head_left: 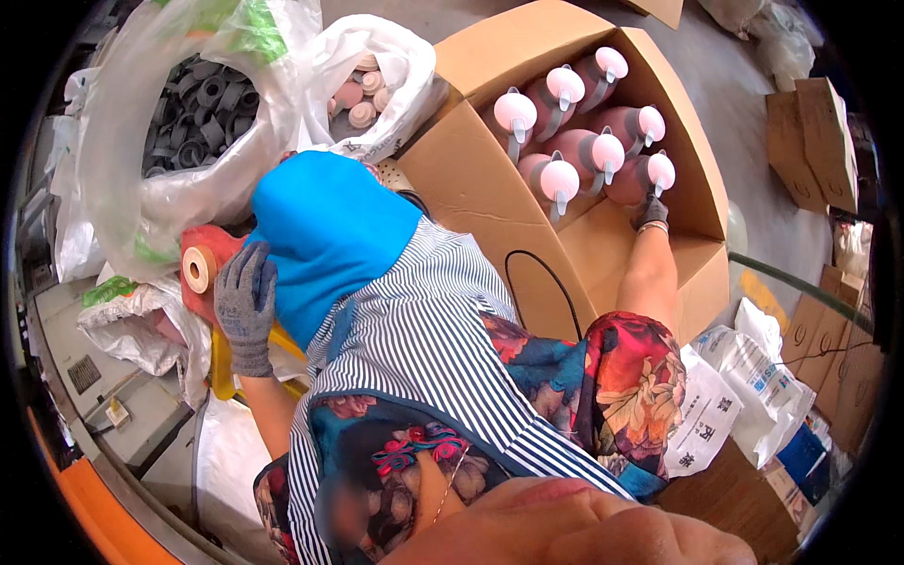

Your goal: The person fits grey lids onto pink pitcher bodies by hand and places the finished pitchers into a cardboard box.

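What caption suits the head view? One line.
Gloved left hand holds a red jug while the right hand touches pink-lidded jugs in a cardboard box.

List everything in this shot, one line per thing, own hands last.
Cardboard box: one, brown, open, centre top.
Capped jugs: seven, reddish with pink caps, inside the box.
Clear bag: one, full of dark grey rings, top left.
White bag: one, holding pink caps, beside the clear bag.
Flat cartons: several, brown, far right.
Printed sacks: a few, white, lower right.
Uncapped jug: one, red, at left.
Left hand: grey glove, fingers on the uncapped jug.
Right hand: dark glove, in the box by a capped jug.
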`<state>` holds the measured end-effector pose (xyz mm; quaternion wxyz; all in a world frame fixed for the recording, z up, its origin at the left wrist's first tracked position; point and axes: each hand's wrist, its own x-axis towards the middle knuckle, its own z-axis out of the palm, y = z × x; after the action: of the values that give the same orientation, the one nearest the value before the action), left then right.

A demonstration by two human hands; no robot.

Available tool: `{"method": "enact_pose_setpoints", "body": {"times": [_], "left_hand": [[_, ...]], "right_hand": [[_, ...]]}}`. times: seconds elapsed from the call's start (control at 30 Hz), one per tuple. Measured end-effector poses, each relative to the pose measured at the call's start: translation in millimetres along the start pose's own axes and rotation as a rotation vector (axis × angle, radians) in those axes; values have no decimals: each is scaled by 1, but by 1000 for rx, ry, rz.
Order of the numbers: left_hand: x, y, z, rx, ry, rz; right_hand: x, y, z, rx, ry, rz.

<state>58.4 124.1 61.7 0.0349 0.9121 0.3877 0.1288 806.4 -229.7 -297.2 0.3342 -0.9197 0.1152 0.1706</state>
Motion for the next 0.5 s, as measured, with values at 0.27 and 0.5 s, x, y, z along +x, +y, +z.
{"method": "enact_pose_setpoints", "body": {"times": [0.27, 0.5], "left_hand": [[-3, 5, 11, 41, -34, 46], [-22, -2, -6, 71, -52, 0]], "right_hand": [[-20, 11, 2, -918, 19, -653], [-33, 7, 9, -752, 222, -452]]}}
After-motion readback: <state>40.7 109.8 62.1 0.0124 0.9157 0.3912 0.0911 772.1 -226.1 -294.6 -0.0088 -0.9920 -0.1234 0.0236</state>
